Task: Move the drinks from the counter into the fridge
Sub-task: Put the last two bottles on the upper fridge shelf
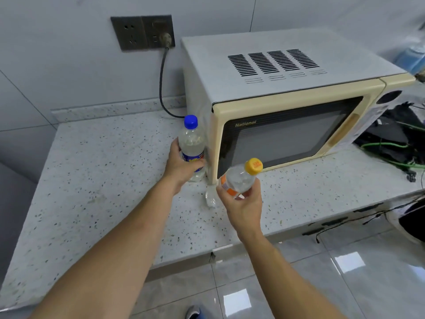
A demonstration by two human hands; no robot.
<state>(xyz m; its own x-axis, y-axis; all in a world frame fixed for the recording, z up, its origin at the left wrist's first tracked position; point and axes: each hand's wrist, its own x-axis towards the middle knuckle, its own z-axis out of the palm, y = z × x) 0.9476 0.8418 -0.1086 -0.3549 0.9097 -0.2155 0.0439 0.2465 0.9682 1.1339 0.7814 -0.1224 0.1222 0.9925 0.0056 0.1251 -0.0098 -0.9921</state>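
Observation:
A clear bottle with a blue cap [191, 139] stands upright on the speckled counter [99, 171], just left of the microwave's front corner. My left hand [181, 163] grips it around its blue and yellow label. My right hand [245, 203] holds a second clear bottle with a yellow cap [241, 177] and an orange label, tilted and lifted above the counter in front of the microwave. The fridge is not in view.
A cream microwave [287, 93] fills the counter's middle, its cord plugged into a wall socket [142, 32]. Black gear with green cables [395, 139] lies to its right. A small clear plastic scrap [210, 199] lies on the counter. The tiled floor [345, 272] is below.

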